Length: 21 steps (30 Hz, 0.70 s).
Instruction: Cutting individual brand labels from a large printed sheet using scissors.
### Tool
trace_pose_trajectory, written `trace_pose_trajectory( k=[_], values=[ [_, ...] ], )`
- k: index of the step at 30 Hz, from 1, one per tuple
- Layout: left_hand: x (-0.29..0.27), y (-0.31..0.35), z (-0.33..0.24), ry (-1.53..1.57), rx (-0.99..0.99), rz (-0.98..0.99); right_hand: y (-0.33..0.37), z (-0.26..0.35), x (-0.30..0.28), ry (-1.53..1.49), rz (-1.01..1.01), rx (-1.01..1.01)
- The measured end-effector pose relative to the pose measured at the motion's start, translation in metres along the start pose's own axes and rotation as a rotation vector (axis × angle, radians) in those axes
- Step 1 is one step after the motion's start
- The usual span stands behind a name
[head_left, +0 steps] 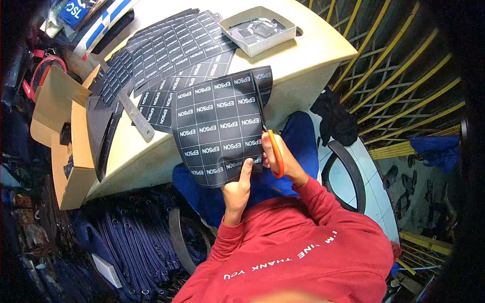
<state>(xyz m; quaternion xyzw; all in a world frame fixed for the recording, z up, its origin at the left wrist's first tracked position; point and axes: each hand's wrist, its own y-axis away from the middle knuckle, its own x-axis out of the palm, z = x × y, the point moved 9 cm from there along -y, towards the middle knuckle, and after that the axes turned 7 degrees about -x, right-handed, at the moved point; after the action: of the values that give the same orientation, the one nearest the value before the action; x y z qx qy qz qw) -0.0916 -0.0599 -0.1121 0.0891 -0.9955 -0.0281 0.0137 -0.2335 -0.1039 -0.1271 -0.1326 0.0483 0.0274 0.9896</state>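
My left hand (237,195) pinches the lower edge of a black sheet (214,129), thumb on top. White lines divide the sheet into a grid of printed labels. Orange-handled scissors (276,155) are in my right hand (287,162), their dark blades pointing away from me along the sheet's right side. A strip (263,83) of the sheet lies to the right of the blades, and a cut runs beside them. I hold the sheet above my lap, in front of the table edge. Whether the blades are parted is hard to make out.
More printed black sheets (172,43) are spread on the pale table (323,43). A metal ruler (135,115) lies at its near left, and a shallow box (262,43) holds small black pieces. Left stands an open cardboard box (78,174); dark blue straps (134,247) are heaped below.
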Motion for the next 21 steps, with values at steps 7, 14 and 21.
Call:
trace_pose_trajectory(
  k=[7,14,21],
  values=[
    [-0.003,0.004,0.001,-0.066,-0.029,0.009,0.001,-0.01,0.005,-0.147,0.022,0.112],
    [-0.006,0.006,-0.003,-0.114,0.034,-0.014,0.0,-0.012,0.006,-0.232,0.022,0.145],
    [-0.01,0.005,0.02,-0.119,-0.184,0.084,0.001,-0.013,0.002,-0.189,0.04,0.158]
  ],
)
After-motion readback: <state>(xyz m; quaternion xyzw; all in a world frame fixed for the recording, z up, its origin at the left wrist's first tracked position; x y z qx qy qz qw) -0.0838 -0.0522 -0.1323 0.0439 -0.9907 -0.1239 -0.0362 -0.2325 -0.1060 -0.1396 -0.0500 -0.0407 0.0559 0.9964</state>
